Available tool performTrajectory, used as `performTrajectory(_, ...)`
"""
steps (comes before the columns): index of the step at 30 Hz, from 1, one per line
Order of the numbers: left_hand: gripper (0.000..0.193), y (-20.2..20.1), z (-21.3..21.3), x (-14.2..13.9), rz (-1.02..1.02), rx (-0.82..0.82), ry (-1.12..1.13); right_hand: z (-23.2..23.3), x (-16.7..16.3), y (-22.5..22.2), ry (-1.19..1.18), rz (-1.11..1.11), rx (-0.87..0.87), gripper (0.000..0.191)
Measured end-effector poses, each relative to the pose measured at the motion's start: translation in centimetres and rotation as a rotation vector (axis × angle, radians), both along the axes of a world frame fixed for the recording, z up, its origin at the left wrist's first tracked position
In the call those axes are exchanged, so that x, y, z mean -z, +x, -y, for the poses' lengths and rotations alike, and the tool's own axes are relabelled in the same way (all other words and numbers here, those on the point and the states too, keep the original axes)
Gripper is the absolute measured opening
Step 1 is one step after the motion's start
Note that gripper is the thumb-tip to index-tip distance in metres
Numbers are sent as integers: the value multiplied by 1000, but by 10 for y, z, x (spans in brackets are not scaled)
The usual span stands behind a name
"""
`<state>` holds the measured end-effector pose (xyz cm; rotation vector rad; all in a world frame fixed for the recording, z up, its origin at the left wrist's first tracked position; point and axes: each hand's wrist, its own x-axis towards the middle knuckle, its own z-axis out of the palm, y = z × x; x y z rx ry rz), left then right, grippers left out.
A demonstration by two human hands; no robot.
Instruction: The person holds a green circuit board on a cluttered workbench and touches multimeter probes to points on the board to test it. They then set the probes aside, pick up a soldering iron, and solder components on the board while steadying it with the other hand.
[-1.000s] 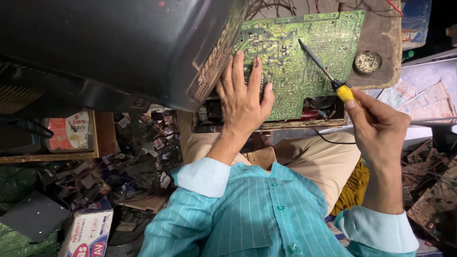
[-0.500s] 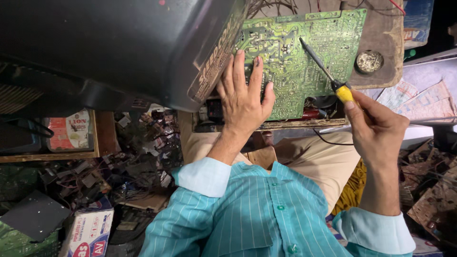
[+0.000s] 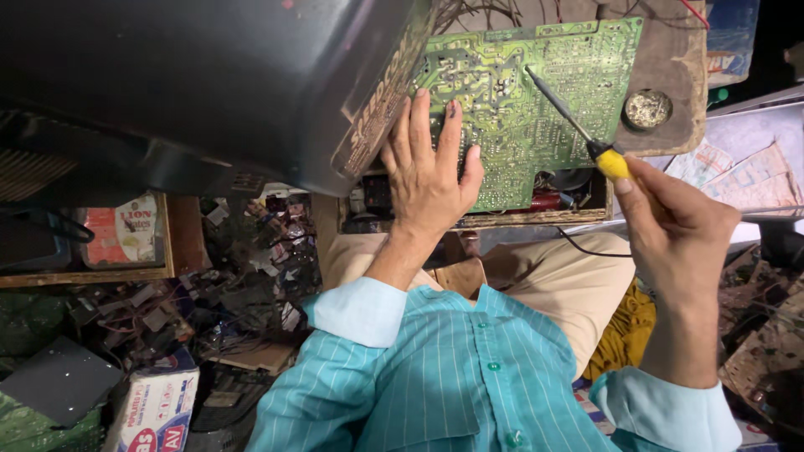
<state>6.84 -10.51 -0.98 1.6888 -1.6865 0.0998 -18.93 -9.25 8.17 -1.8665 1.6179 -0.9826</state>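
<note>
A green circuit board [image 3: 536, 92] lies solder side up on a worn wooden tray. My left hand [image 3: 427, 172] rests flat on the board's near left part, fingers spread. My right hand [image 3: 670, 230] grips a tool with a yellow handle and a thin metal shaft [image 3: 578, 125]. The shaft's tip touches the board near its upper middle. A large dark set casing [image 3: 193, 92] fills the upper left, right beside my left hand.
A small round tin [image 3: 646, 109] sits on the wooden tray [image 3: 678, 59] right of the board. Scrap boards, parts and cardboard boxes [image 3: 155, 402] cover the floor at left. Paper sheets [image 3: 737, 172] lie at right. My lap in beige trousers [image 3: 536, 285] is below the board.
The tool's tip has shifted slightly on the board. My left hand has stayed flat in the same place.
</note>
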Motion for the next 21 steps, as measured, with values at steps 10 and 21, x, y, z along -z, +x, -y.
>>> performTrajectory(10,58,1,0,1,-8,9,-13,5,9,6,62,77,-9,23)
performTrajectory(21,57,0,0,1,5,-3,-8,9,9,5,149,162,-1,26)
